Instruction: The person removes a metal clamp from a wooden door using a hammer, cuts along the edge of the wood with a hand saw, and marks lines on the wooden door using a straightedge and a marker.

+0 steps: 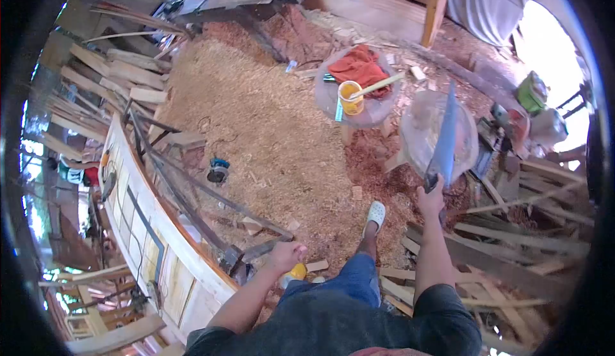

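In my right hand (431,197) is the dark handle of a handsaw (444,139). Its long bluish blade points up and away from me, in front of a round pale stool (419,122). My left hand (288,255) hangs low at the middle with its fingers curled in, and nothing shows in them. Just below it lies a yellow object (297,271), partly hidden, and a dark metal frame (211,199) reaches close to that hand. One foot in a pale clog (376,214) stands forward on wood shavings.
Another round stool (327,107) bears a red cloth (362,69) and a yellow tub (350,98) with a stick across it. A long wooden panel (170,253) stands at left. Scrap boards (512,247) pile up on the right. A blue-green power tool (218,169) lies on the shavings.
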The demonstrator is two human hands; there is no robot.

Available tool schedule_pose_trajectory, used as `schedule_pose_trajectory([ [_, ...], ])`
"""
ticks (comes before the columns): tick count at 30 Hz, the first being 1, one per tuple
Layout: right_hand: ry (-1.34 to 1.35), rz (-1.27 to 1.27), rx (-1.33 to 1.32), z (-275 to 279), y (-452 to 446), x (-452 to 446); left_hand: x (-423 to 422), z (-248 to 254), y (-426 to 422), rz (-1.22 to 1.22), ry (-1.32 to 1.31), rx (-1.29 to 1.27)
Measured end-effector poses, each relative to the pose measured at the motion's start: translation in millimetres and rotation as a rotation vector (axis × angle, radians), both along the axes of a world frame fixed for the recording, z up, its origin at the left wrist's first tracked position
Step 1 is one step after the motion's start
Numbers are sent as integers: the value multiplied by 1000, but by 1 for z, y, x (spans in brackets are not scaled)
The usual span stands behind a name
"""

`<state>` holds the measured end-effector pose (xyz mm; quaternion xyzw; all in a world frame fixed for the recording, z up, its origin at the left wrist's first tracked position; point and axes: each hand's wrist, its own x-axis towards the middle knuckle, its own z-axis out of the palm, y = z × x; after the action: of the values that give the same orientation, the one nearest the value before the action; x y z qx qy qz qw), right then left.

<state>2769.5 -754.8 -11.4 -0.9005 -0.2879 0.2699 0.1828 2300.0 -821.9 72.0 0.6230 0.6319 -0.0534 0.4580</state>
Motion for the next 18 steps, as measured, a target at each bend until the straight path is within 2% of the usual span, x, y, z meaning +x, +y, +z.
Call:
schedule_pose_trajectory([
  [1,-33,13,-21,-17,19,14,9,1,5,12,46,-95],
  [2,-69,21,-39,-32,34,27,15,2,12,-137,169,6],
  [5,-106,91,-97,-82,59,54,26,13,29,-163,277,-3],
  [6,-216,145,-58,-111,58,58,19,7,34,-137,282,-5],
  [9,-128,133,-269,-81,81,54,-6,-13,27,-6,276,-5],
  [10,-342,193,-145,-88,78,50,-8,-9,31,62,275,4],
  [12,-229,228,-149,-117,84,83,-14,-6,26,155,230,55],
  [14,-79,362,45,-95,109,88,-20,-2,8,219,179,105],
  [15,32,454,230,-53,122,96,-21,1,-2,255,167,107],
  [16,146,535,318,-7,139,99,-23,6,-17,289,121,113],
  [18,326,500,692,150,143,41,-33,-6,-53,279,74,81],
])
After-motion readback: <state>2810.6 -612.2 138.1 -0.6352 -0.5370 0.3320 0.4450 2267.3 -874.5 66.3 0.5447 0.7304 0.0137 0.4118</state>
